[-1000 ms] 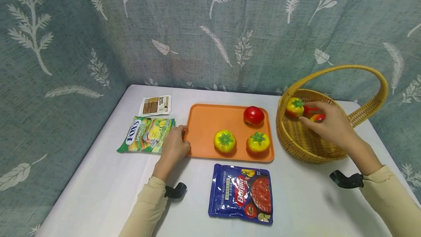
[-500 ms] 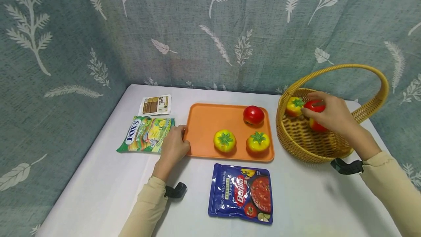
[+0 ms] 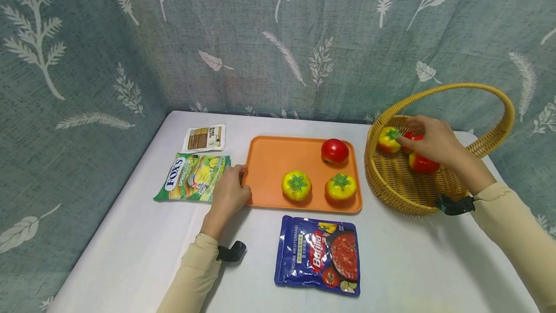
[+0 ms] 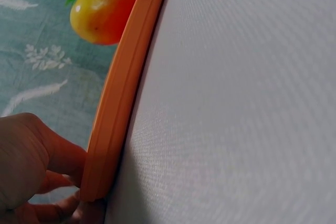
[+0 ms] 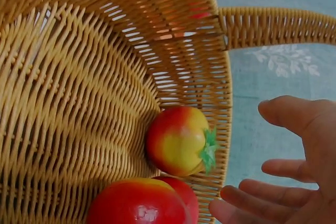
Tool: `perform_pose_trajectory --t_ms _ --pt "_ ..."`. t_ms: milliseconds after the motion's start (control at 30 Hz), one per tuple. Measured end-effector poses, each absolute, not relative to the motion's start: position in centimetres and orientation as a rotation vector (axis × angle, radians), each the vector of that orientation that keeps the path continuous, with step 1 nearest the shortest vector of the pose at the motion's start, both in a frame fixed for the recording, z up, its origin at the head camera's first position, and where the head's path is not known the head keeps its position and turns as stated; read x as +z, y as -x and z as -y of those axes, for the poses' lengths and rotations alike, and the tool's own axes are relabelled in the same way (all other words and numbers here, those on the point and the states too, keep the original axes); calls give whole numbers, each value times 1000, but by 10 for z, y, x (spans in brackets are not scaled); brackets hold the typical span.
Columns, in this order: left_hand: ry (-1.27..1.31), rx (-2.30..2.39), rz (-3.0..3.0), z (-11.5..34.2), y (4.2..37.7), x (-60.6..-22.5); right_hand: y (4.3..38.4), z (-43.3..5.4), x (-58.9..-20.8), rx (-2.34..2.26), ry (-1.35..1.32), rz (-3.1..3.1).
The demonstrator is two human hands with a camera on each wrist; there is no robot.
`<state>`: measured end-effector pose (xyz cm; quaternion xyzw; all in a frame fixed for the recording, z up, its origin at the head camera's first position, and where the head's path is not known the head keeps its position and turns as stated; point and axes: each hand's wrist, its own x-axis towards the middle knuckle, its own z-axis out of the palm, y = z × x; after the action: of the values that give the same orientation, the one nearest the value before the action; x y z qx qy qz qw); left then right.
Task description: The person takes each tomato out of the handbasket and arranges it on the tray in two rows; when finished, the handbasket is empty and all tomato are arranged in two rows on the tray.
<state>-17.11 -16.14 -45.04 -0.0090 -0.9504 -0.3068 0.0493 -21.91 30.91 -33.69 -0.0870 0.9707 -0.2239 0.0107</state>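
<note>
At the left edge of the orange tray, near its front corner, your left hand pinches the rim between thumb and fingers. Your left forearm runs in from the front, slanting toward that edge. To the right of the tray, your right hand is released: thumb and fingers are spread apart, holding nothing, above the wicker basket. Your right forearm slants in from the front right, across the basket's near side. Below your right hand, inside the basket, lie a yellow-and-red fruit with a green top, a red fruit and a second red fruit, partly hidden by your fingers.

On the tray, note a glossy red fruit at back right, a yellow fruit near front center and another yellow fruit at front right. Left of the tray lies a green FOX'S bag, with a small sachet behind it. In front of the tray, a blue Barilla pouch lies flat.
</note>
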Motion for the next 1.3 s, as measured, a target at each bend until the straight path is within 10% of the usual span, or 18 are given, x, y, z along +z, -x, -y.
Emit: perform_pose_trajectory --t_ms 1300 --pt "12 -950 2880 162 170 -448 266 -296 -375 -543 330 -2929"
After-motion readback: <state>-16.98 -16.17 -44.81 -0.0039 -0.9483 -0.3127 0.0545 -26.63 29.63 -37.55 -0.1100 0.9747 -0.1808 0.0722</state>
